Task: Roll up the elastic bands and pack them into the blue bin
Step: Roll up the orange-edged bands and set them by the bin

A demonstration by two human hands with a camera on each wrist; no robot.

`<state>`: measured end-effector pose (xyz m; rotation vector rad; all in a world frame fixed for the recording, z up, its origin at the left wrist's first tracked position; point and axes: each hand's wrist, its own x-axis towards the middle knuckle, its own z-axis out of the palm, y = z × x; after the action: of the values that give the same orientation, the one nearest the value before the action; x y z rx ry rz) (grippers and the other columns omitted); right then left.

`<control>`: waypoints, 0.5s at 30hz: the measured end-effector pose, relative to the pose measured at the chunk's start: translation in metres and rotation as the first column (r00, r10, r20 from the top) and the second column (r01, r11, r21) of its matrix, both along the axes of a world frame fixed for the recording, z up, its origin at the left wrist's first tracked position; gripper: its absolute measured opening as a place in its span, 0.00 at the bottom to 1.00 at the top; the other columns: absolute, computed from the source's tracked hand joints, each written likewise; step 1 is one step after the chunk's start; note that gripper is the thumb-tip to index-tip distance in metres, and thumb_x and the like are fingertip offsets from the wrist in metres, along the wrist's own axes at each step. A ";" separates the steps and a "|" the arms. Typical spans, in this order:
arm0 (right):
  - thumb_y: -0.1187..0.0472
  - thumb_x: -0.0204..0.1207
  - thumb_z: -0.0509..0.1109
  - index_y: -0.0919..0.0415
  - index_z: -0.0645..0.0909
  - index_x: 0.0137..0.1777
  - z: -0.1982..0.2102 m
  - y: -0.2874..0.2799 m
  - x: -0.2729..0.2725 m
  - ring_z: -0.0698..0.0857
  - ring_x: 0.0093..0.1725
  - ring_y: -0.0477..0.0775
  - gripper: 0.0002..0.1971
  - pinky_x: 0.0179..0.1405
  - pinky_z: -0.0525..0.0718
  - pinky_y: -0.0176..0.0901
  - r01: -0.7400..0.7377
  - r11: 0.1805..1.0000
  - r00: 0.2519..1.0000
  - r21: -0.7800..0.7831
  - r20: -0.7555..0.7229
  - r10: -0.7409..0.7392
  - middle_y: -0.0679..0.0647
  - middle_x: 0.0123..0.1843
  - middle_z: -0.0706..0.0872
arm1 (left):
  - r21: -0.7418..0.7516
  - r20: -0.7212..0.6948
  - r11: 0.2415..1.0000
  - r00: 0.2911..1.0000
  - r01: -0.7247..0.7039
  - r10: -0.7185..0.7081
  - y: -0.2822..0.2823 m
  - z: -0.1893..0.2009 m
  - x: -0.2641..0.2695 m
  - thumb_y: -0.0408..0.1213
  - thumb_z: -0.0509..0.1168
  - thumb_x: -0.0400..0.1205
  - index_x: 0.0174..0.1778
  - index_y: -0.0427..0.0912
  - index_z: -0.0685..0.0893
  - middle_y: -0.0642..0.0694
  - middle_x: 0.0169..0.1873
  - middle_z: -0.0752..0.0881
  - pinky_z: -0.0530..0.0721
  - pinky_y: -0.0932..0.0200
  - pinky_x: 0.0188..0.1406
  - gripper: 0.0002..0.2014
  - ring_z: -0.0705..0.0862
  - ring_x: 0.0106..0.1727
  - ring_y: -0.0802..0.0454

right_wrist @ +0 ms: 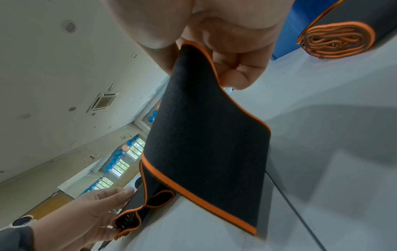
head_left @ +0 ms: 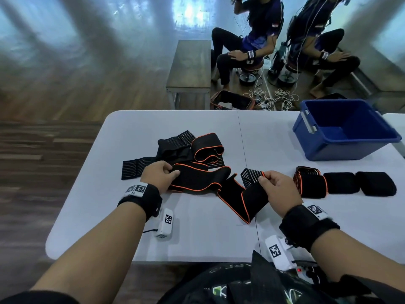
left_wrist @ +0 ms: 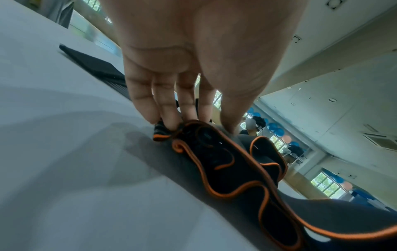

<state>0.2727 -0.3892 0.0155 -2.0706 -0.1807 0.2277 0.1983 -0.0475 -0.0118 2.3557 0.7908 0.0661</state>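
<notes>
A long black elastic band with orange trim (head_left: 241, 194) lies crumpled across the white table (head_left: 197, 238). My left hand (head_left: 173, 171) pinches its left part between thumb and fingertips (left_wrist: 171, 125), low on the table. My right hand (head_left: 262, 178) pinches the other end (right_wrist: 204, 135) and holds it lifted, so the band hangs folded below it. The left hand (right_wrist: 96, 203) also shows in the right wrist view. The blue bin (head_left: 346, 128) stands open at the far right. One orange-trimmed roll (head_left: 310, 183) and two black rolls (head_left: 341, 183) lie in a row before the bin.
A heap of loose bands, striped black (head_left: 173, 148) and orange-trimmed (head_left: 208, 147), lies behind my left hand. Two white tagged devices (head_left: 165, 223) hang under my wrists. Beyond the table are a bench (head_left: 190, 66), a floor basket (head_left: 232, 100), cables and two seated people.
</notes>
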 end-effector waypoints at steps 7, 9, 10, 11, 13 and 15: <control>0.62 0.82 0.67 0.57 0.86 0.42 -0.003 0.002 0.000 0.86 0.40 0.51 0.09 0.44 0.83 0.47 -0.006 1.000 1.000 -0.011 -0.011 0.006 0.52 0.37 0.90 | -0.017 -0.175 0.979 0.963 0.203 -0.203 -0.007 -0.006 -0.008 0.61 0.82 0.54 0.80 0.66 0.64 0.49 0.65 0.72 0.81 0.49 0.71 0.57 0.79 0.66 0.49; 0.62 0.82 0.67 0.58 0.86 0.42 -0.002 0.004 -0.001 0.86 0.39 0.50 0.09 0.43 0.83 0.47 -0.014 1.000 1.000 -0.014 -0.011 0.014 0.53 0.37 0.90 | 0.009 -0.233 0.965 0.939 0.261 -0.252 -0.007 -0.003 -0.006 0.58 0.83 0.54 0.82 0.69 0.59 0.49 0.65 0.70 0.83 0.48 0.69 0.60 0.78 0.66 0.47; 0.62 0.82 0.67 0.58 0.86 0.42 -0.002 0.004 -0.001 0.86 0.40 0.51 0.09 0.44 0.84 0.48 -0.016 1.000 1.000 -0.014 -0.015 0.016 0.54 0.38 0.90 | 0.003 -0.241 0.961 0.933 0.277 -0.268 -0.006 -0.003 -0.005 0.54 0.84 0.55 0.83 0.68 0.58 0.49 0.64 0.70 0.83 0.48 0.69 0.60 0.79 0.66 0.46; 0.62 0.82 0.67 0.58 0.86 0.42 -0.002 0.005 -0.001 0.86 0.40 0.52 0.09 0.45 0.84 0.50 -0.018 1.000 1.000 -0.011 -0.017 0.018 0.54 0.38 0.90 | -0.014 -0.237 0.961 0.933 0.275 -0.270 -0.005 -0.002 -0.004 0.49 0.84 0.57 0.83 0.66 0.58 0.48 0.65 0.71 0.84 0.48 0.68 0.60 0.79 0.66 0.45; 0.62 0.82 0.67 0.58 0.86 0.41 -0.002 0.005 0.000 0.86 0.40 0.53 0.09 0.45 0.84 0.51 -0.018 1.000 1.000 -0.004 -0.019 0.018 0.55 0.37 0.90 | -0.059 -0.194 0.971 0.952 0.231 -0.238 0.000 -0.001 -0.003 0.44 0.82 0.58 0.84 0.64 0.59 0.47 0.65 0.72 0.83 0.49 0.69 0.58 0.80 0.67 0.46; 0.62 0.82 0.68 0.58 0.85 0.39 -0.002 0.005 0.000 0.84 0.38 0.51 0.10 0.45 0.83 0.50 -0.014 1.000 1.000 0.004 -0.011 0.014 0.55 0.36 0.89 | -0.090 -0.149 0.978 0.969 0.186 -0.198 0.006 -0.002 -0.004 0.45 0.79 0.59 0.80 0.61 0.68 0.47 0.64 0.72 0.80 0.49 0.73 0.50 0.79 0.68 0.47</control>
<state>0.2728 -0.3846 0.0136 -2.0642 -0.1887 0.2470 0.1941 -0.0410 -0.0140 2.3743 0.6216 -0.2305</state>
